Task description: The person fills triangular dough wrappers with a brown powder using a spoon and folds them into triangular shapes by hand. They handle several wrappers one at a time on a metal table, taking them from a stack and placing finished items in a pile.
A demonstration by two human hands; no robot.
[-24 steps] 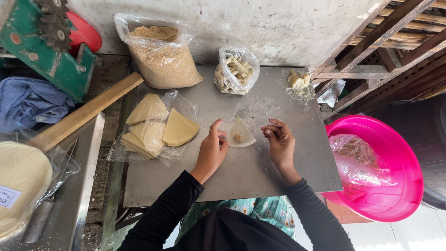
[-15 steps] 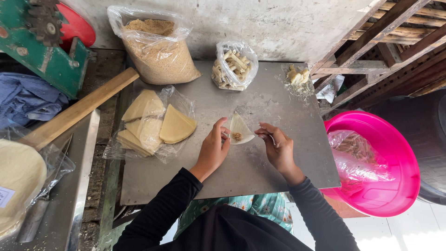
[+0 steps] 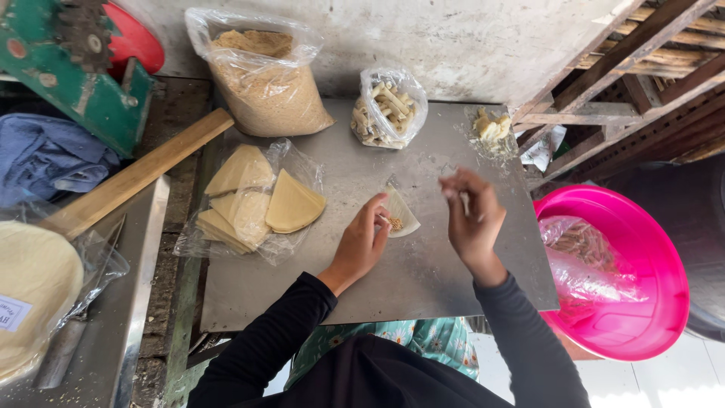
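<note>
A small pale triangle of dough wrapper lies on the grey metal sheet, with a pinch of brown filling on its near corner. My left hand rests on the sheet, fingertips pressing that corner and the filling. My right hand is raised just right of the wrapper, fingers loosely curled; it is blurred, and I cannot tell whether it holds anything. A stack of wedge-shaped wrappers lies on clear plastic to the left.
At the back stand a bag of brown crumbs, a bag of rolled sticks and a small pale lump. A pink basin lined with plastic sits right. A wooden handle, blue cloth and green machine lie left.
My right hand has lifted off the wrapper and moved right. My left hand stays on the wrapper's corner, where filling now shows. The camera has shifted slightly.
</note>
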